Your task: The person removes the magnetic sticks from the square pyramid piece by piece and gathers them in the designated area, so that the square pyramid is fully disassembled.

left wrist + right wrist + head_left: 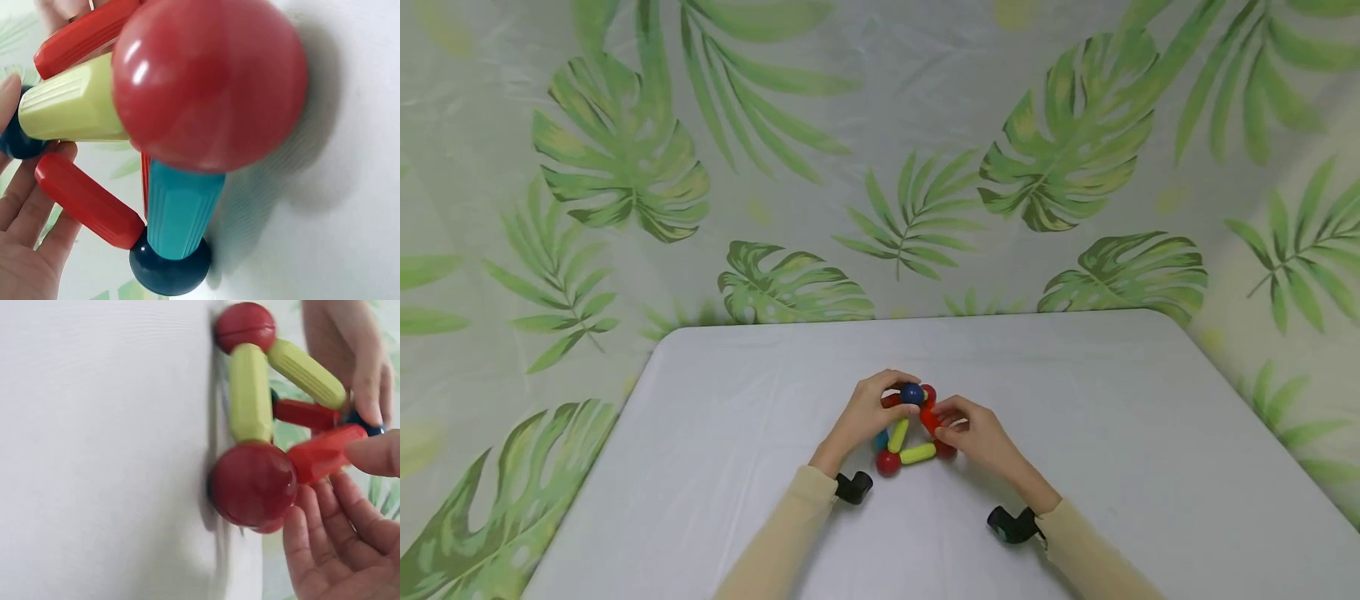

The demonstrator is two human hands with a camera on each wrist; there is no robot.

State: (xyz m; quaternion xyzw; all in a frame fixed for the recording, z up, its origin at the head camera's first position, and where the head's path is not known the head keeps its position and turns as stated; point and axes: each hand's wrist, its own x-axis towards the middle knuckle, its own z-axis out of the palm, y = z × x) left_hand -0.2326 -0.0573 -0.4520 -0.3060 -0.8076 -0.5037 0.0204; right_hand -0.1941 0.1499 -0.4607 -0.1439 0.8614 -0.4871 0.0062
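Note:
A frame of coloured rods and balls stands on the table between both hands. At its top, the left hand (863, 410) holds a dark blue ball (912, 394) between thumb and fingers. Thumb and fingertips of the right hand (979, 429) pinch a red rod (325, 453), which slants up from a red ball (253, 484) at the base toward the blue ball. A yellow-green rod (917, 453) joins that base ball to another red ball (888, 462). From this second ball rise another yellow-green rod (72, 103) and a teal rod (181, 209) leading to a lower dark blue ball (170, 265).
The white-covered table (737, 400) spreads around the frame. Behind it hangs a leaf-patterned cloth (917, 108). Black wrist cameras sit at the left cuff (854, 487) and the right cuff (1011, 525), close over the tabletop.

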